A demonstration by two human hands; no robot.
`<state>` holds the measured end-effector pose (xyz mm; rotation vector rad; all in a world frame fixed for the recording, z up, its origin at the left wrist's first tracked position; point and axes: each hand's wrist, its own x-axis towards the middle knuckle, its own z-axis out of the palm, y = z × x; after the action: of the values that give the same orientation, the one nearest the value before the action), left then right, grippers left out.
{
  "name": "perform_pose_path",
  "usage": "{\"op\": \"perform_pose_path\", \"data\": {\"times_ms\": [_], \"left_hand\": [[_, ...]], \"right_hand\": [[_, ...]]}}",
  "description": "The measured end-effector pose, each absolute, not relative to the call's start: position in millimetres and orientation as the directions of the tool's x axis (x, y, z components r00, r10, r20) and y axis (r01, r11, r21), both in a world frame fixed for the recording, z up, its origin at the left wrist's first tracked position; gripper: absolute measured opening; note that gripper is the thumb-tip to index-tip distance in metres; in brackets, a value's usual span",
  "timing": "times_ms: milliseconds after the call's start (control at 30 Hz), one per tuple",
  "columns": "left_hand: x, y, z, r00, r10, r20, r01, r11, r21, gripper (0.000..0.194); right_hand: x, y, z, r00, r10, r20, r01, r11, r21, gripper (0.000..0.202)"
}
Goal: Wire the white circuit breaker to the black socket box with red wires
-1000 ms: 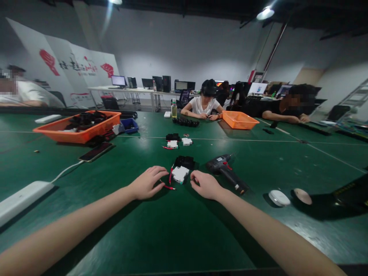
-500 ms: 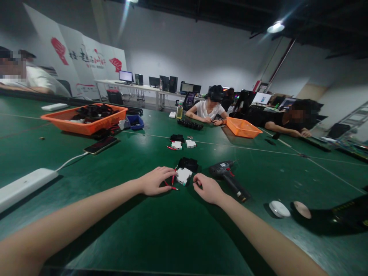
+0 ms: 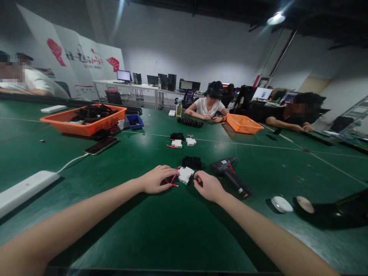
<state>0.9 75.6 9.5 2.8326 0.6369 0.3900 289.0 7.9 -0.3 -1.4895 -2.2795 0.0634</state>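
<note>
A white part [image 3: 185, 174] with red wires [image 3: 171, 180] is seen on the green table [image 3: 161, 230], between the two hands. The left hand [image 3: 155, 179] is laid flat, palm down, fingers loosely spread, with its fingertips over the wires and just beside the part; nothing is gripped. The right hand [image 3: 208, 186] is loosely curled at the part's other side, thumb and forefinger drawn together near its corner; whether something small is pinched there cannot be told. A black block [image 3: 191, 162] is set just behind the part, touching it or nearly so. A power drill [image 3: 230, 174] is laid on its side near the right hand; a red patch is seen on it, but no brand can be read.

Farther back, a second cluster of white and black parts [image 3: 181, 141] is seen. An orange tray [image 3: 83, 122] filled with dark items is placed at the far left, with a blue bin [image 3: 134, 121] beside it and a phone [image 3: 101, 145] before it. A white power strip [image 3: 24, 189] is laid near the left edge. Red fist emblems and dark characters are printed on the white panels [image 3: 83, 61], too blurred to be read. Other people are seated across the table beside another orange tray [image 3: 243, 124].
</note>
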Motion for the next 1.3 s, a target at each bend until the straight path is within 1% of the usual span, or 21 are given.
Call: {"op": "perform_pose_path", "data": {"times_ms": [67,200,267,400,500,633,800,900,1067,1167,1300], "left_hand": [[1.2,75.9,8.8,0.871,0.441,0.216,0.386,-0.886,0.256,0.056],[1.7,76.0,8.5,0.867,0.445,0.222,0.39,-0.886,0.252,0.054],[1.9,75.3,8.7,0.866,0.452,0.215,0.398,-0.883,0.249,0.054],[2.6,73.7,8.7,0.854,0.465,0.235,0.412,-0.879,0.242,0.053],[3.0,74.3,8.1,0.852,0.468,0.236,0.414,-0.877,0.245,0.052],[2.8,77.0,6.6,0.859,0.473,0.194,0.424,-0.871,0.248,0.051],[2.5,78.0,5.0,0.858,0.48,0.185,0.433,-0.868,0.244,0.051],[3.1,78.1,4.2,0.858,0.478,0.19,0.429,-0.869,0.247,0.051],[3.6,77.8,4.2,0.86,0.47,0.201,0.419,-0.873,0.249,0.051],[3.5,76.4,5.9,0.855,0.476,0.206,0.426,-0.871,0.244,0.051],[3.3,75.0,7.8,0.853,0.478,0.21,0.427,-0.87,0.246,0.051]], "right_hand": [[289.3,8.1,0.8,-0.343,0.874,0.344,0.86,0.439,-0.259,0.01],[291.6,12.4,5.3,-0.361,0.791,0.494,0.82,0.521,-0.236,0.013],[293.3,16.0,6.5,-0.365,0.764,0.533,0.816,0.538,-0.213,0.019],[296.9,22.8,2.9,-0.385,0.789,0.479,0.835,0.519,-0.183,0.042],[299.6,26.7,-2.4,-0.392,0.819,0.419,0.845,0.501,-0.188,0.051],[300.0,27.4,-4.1,-0.384,0.839,0.386,0.861,0.476,-0.179,0.05],[292.6,17.3,6.3,-0.39,0.827,0.405,0.89,0.451,-0.065,0.042],[288.1,10.1,11.4,-0.414,0.811,0.414,0.884,0.466,-0.029,0.041],[285.8,7.0,9.7,-0.489,0.763,0.423,0.825,0.562,-0.058,0.041],[286.9,8.9,7.7,-0.487,0.758,0.434,0.818,0.57,-0.079,0.045],[287.3,10.1,8.1,-0.485,0.767,0.42,0.824,0.561,-0.074,0.044]]}}
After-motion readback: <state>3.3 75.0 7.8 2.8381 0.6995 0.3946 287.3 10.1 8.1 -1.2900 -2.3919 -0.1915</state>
